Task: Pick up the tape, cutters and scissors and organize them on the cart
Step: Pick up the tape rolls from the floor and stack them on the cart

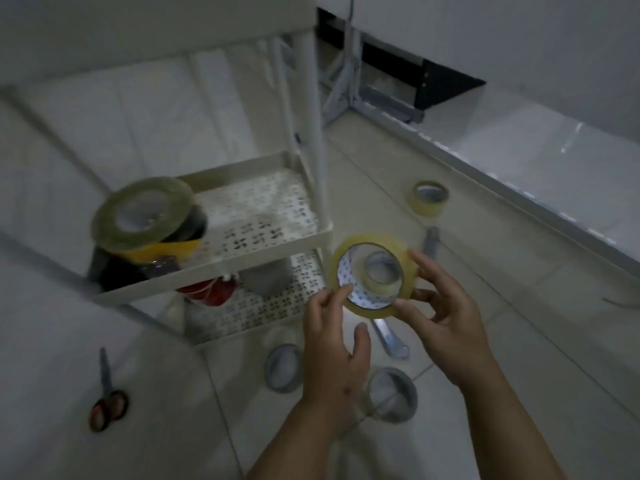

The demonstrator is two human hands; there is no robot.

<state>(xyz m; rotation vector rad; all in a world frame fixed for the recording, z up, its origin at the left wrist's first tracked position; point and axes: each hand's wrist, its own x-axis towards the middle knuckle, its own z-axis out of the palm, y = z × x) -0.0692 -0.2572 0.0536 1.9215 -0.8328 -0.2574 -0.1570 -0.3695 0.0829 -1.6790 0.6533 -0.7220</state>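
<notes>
Dim light, some blur. Far left of the cart (221, 282), on the tiled floor (502, 323): scissors (108, 400), dark orange-rimmed handles nearest the camera, blades pointing away. On the cart's upper perforated shelf, left end: a stack of tape rolls (145, 233), clear-greenish roll on top, yellow and black beneath. On the lower shelf: a red roll (207, 292), then a grey object (266, 278), too dim to identify. On the floor just in front of the cart: a grey roll (284, 367), partly hidden behind the left hand (334, 344). Left hand half-closed, fingertips pinching the near-left rim of a large clear yellowish tape roll (372, 275), held up just right of the cart's front corner. Inside that roll's core: a smaller roll (381, 273). Right hand (446, 317) gripping the same large roll from its right side, fingers spread around the rim. Below the hands: another grey roll (393, 393) and a pale cutter (389, 337) on the floor. Farther right of the cart: a second cutter (431, 240), partly hidden, and a yellowish roll (427, 197) lying flat.
</notes>
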